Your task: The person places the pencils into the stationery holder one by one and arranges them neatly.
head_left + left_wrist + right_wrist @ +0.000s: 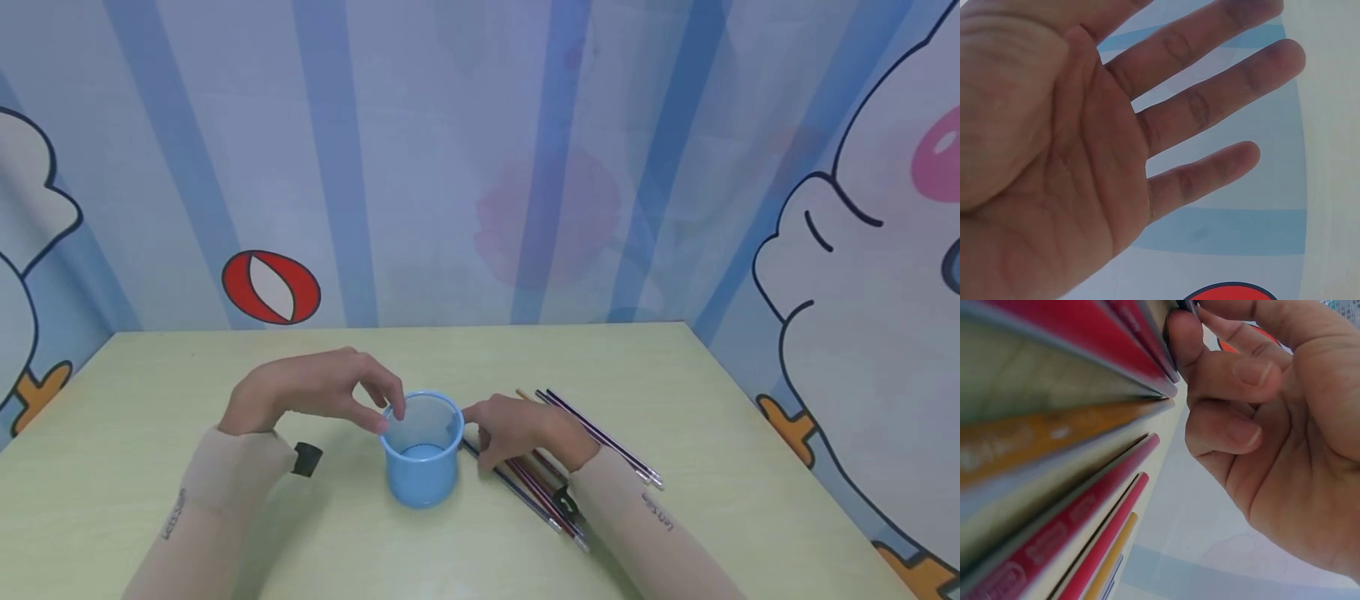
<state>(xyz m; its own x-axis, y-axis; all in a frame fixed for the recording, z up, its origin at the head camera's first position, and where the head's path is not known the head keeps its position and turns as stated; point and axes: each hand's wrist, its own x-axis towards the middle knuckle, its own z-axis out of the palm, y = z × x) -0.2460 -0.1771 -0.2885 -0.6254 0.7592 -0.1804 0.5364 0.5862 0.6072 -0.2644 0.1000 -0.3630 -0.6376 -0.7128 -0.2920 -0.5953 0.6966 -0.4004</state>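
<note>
Light-blue round plastic cup (pixel 422 485) pinched in my left hand (pixel 318 387); slim dark pencil (pixel 527 499) by my curled right hand (pixel 513 427), its hold unclear.

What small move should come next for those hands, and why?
I'd guess the right hand should lift the dark pencil beside it toward the blue cup: no pencils show inside, and the left hand is at the cup's rim.
</note>
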